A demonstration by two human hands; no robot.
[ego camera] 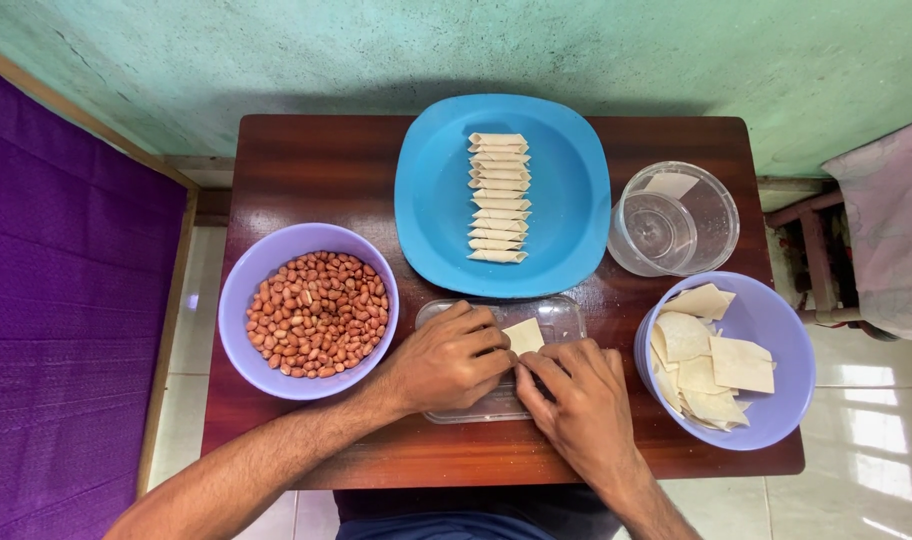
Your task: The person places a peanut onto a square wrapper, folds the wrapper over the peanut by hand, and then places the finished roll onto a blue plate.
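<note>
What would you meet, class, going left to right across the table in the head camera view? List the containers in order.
Lilac bowl of peanuts → blue plate of rolled pieces → clear round container → lilac bowl of dough squares.

Two bare forearms, no sleeves, left hand [446,362] and right hand [581,405] without rings, watch or gloves, blue garment at lap

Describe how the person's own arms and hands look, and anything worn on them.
Both forearms are bare, with no sleeves in view. The left hand and right hand wear no gloves, rings, watch or bands that can be seen. Fingernails are short and unpainted. Dark hair shows along both forearms.
</note>
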